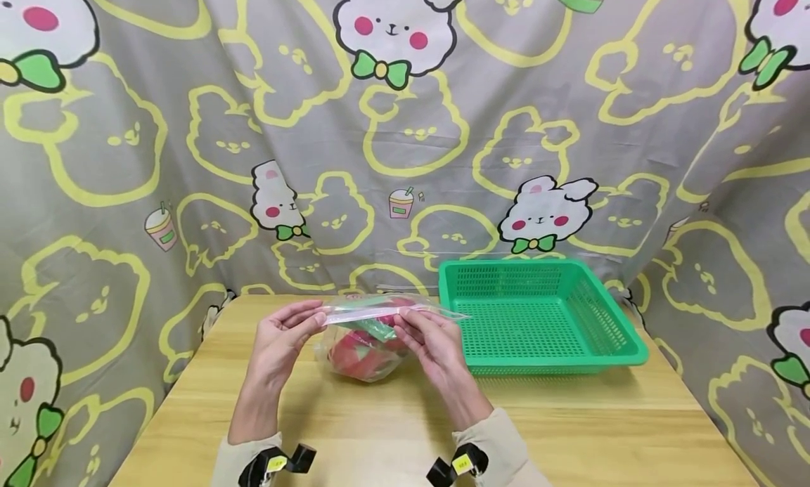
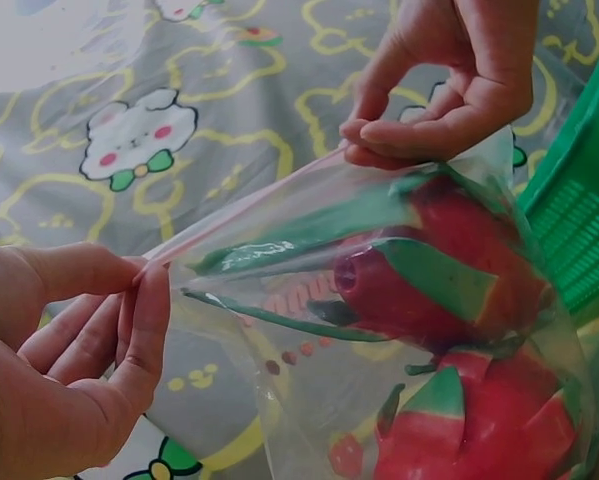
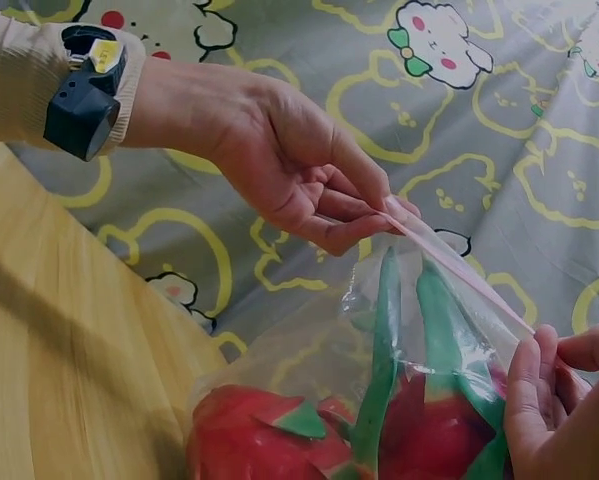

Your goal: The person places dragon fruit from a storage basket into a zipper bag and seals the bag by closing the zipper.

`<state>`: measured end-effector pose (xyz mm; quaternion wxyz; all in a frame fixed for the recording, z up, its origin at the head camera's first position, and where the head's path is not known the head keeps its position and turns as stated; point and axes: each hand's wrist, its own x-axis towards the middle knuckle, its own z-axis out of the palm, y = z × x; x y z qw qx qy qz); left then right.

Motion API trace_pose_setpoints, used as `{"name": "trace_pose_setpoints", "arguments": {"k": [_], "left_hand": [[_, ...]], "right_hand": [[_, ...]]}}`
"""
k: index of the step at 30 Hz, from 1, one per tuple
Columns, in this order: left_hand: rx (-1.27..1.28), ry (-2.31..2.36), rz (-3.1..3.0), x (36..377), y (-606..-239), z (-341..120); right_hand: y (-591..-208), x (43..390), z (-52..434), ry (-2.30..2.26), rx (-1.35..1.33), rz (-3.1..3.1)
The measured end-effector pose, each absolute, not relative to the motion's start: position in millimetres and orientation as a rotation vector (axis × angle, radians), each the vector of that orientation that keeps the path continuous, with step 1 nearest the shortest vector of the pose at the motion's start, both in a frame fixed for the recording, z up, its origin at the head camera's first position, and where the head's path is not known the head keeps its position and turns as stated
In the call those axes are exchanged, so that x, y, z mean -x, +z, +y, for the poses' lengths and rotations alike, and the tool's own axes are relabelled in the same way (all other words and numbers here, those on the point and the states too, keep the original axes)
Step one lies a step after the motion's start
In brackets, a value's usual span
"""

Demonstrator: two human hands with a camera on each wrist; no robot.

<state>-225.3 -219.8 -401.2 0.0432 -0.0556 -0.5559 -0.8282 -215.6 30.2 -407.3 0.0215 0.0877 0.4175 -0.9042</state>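
— Where's the bag?

— The clear zip bag (image 1: 365,343) of dragon fruit (image 1: 361,353) rests on the tabletop (image 1: 569,424), left of the green basket (image 1: 544,318).

— And its seal?

— It runs side to side between both hands; left hand (image 1: 278,343) and right hand (image 1: 430,346) each pinch one end with closed fingers (image 2: 144,300).

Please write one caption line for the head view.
Both hands pinch the zip bag beside a green basket.
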Motion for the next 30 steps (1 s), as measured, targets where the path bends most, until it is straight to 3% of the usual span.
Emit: {"name": "trace_pose_setpoints", "arguments": {"k": [30], "left_hand": [[0.142, -2.505, -1.72, 223, -402, -230]], "right_hand": [[-419, 215, 58, -2.856, -0.335, 1.175]]}}
